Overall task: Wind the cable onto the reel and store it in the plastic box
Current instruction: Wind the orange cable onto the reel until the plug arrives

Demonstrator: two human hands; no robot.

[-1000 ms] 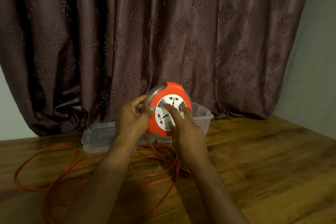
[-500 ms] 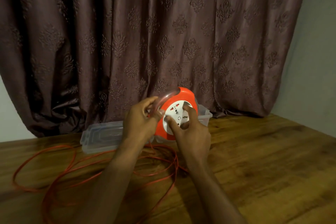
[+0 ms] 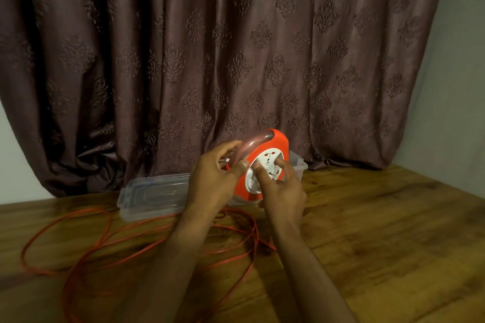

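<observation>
Turning the white dial of the orange reel (image 3: 265,165), the right hand (image 3: 282,187) has its fingers further round than a moment ago; the left hand (image 3: 212,178) grips the clear handle. Most cable (image 3: 105,241) lies loose on the tabletop (image 3: 380,231), box (image 3: 299,165) behind.

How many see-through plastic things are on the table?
2. A clear lid lies flat on the wooden table, left of the hands. The plastic box sits behind the orange reel, mostly hidden. Others may be hidden behind the hands.
</observation>
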